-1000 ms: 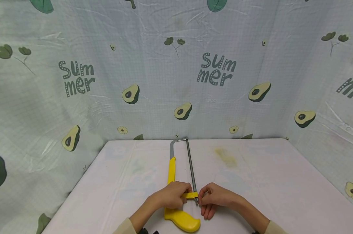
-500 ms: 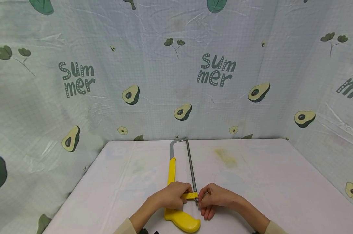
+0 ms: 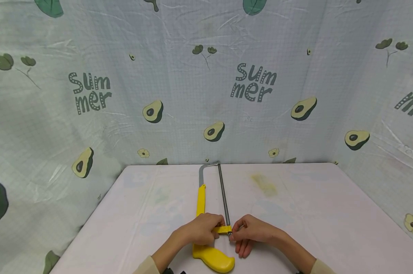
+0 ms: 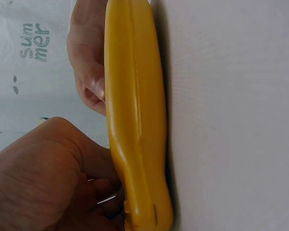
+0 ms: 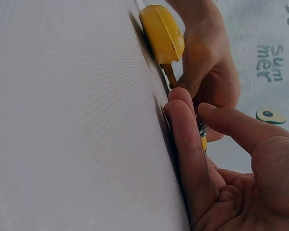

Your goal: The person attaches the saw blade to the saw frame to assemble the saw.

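A hacksaw with a yellow handle [image 3: 214, 260] lies on the table, its grey frame [image 3: 201, 176] and long blade [image 3: 224, 194] pointing away from me. My left hand [image 3: 203, 230] grips the yellow frame just ahead of the handle, fingers curled toward the yellow blade holder [image 3: 222, 229]. At the blade's near end, my right hand [image 3: 252, 232] pinches the small metal tension nut, which thumb and fingertips mostly cover. The right wrist view shows the thumb and index of that hand [image 5: 245, 168] around the fitting. In the left wrist view, the handle [image 4: 137, 96] hides part of both hands.
A white cloth covers the table [image 3: 295, 205], with a yellowish stain [image 3: 264, 184] right of the blade. Behind and at both sides hangs a printed curtain [image 3: 179, 76] with avocados and lettering.
My right thumb and fingertips have shifted slightly left, covering more of the metal nut. The left hand and the hacksaw stay in place.
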The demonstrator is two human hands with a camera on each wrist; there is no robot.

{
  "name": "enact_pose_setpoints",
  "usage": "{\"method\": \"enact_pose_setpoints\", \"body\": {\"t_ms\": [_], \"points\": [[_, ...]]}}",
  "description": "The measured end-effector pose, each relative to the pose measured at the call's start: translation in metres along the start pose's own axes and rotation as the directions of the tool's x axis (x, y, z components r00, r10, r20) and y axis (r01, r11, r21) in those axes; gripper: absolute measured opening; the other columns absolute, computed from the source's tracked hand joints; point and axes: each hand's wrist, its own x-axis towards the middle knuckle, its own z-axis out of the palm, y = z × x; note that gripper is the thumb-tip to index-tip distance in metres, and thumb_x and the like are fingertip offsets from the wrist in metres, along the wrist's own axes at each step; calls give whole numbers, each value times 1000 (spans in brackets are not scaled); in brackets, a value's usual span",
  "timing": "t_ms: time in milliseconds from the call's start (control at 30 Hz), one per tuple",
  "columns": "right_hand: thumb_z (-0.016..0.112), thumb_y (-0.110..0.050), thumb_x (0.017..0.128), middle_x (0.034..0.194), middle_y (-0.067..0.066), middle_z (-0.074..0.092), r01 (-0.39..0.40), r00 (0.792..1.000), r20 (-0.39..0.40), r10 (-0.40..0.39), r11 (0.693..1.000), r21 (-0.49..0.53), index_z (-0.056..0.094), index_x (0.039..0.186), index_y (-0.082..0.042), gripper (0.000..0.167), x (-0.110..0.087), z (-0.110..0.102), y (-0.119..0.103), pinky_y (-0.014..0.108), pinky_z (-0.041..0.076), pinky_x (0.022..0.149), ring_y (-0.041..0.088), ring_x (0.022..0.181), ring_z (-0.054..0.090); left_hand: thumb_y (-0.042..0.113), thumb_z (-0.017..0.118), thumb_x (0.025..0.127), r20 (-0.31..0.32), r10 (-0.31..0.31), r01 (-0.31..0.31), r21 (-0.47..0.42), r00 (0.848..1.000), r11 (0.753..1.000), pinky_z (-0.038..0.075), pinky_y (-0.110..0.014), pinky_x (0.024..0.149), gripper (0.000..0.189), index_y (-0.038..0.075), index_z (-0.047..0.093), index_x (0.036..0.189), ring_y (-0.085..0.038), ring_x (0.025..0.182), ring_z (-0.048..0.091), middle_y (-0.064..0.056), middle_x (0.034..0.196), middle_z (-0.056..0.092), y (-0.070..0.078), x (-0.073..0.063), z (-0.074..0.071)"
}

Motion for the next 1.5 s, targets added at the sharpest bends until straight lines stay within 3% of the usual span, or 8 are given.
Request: {"method": "enact_pose_setpoints", "body": {"t_ms": [867, 1500], "points": [[65, -18, 97, 70, 5, 73, -11, 1000, -3, 11, 1000, -1, 65, 99, 0, 19, 0, 1, 0, 25, 58, 55, 10, 57, 72, 6, 72, 90, -3, 9, -9, -2, 1000, 1000, 43, -20, 78, 22, 20, 63, 105, -5, 80, 50, 7, 89, 62, -2, 0, 2], [62, -15, 99, 73, 5, 73, 9, 1000, 30, -10, 1000, 19, 61, 106, 4, 20, -1, 0, 0, 23, 57, 56, 11, 59, 73, 6, 72, 88, -7, 1, -1, 0, 1000, 1000, 44, -20, 79, 24, 21, 63, 105, -5, 81, 50, 9, 88, 60, -3, 0, 4]]}}
